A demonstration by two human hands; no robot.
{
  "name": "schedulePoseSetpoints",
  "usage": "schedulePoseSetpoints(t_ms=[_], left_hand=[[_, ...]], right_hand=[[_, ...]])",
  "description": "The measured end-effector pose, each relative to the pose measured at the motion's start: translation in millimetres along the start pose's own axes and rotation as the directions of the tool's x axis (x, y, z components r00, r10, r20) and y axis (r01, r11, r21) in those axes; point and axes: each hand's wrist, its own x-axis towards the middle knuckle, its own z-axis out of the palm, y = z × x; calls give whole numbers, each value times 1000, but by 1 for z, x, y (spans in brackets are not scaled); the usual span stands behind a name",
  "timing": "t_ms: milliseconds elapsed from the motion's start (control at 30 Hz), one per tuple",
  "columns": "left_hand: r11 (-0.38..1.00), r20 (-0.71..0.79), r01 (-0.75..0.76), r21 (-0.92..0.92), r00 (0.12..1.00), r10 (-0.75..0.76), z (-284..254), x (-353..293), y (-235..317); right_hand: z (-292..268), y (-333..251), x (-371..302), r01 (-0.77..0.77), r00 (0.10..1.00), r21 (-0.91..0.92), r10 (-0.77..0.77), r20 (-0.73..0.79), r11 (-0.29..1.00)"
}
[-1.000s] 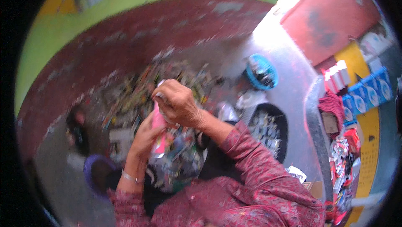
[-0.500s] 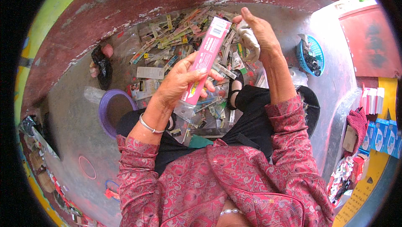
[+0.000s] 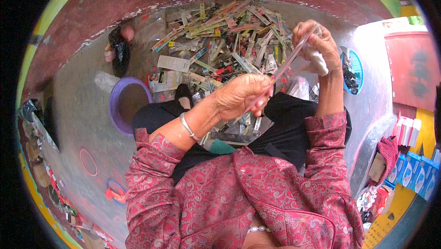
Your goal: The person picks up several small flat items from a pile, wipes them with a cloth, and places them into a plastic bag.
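Note:
My left hand (image 3: 245, 96), a silver bangle at its wrist, is closed round the lower part of a long, flat pink package (image 3: 288, 61). The package is tilted and turned nearly edge-on, and its clear end sticks out below the fingers. At its upper end my right hand (image 3: 318, 42) has curled fingers and a crumpled white cloth (image 3: 319, 63) bunched in the palm. The right fingers touch the package near its top. Whether they also pinch it is hard to make out. Below both hands spreads a heap of narrow packages (image 3: 229, 33).
A purple basin (image 3: 115, 104) stands on the floor at left, beside a black bag (image 3: 120, 51). On the right are a blue basket (image 3: 357, 61) with dark things in it and several blue boxes (image 3: 415, 175). A dark red wall (image 3: 151, 1) curves behind the heap.
The pink package has turned from face-up to edge-on and moved right. My right hand, apart from it before, has come to its upper end with the cloth.

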Motion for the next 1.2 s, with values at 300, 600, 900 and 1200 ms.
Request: schedulePoseSetpoints(t_ms=[300, 600, 900, 1200], left_hand=[[837, -507, 15, 548, 801, 318, -6, 5, -4], [802, -397, -61, 594, 845, 358, -2, 2, 2], [775, -413, -74, 627, 813, 411, -10, 13, 0], [891, -293, 138, 433, 956, -6, 2, 9, 2]], right_hand=[[52, 10, 9, 25, 807, -711, -433, -401, 703], [-34, 12, 20, -311, 514, -935, -797, -317, 172], [36, 7, 0, -604, 755, -78, 539, -373, 793], [1, 10, -16, -323, 818, 108, 335, -468, 940]])
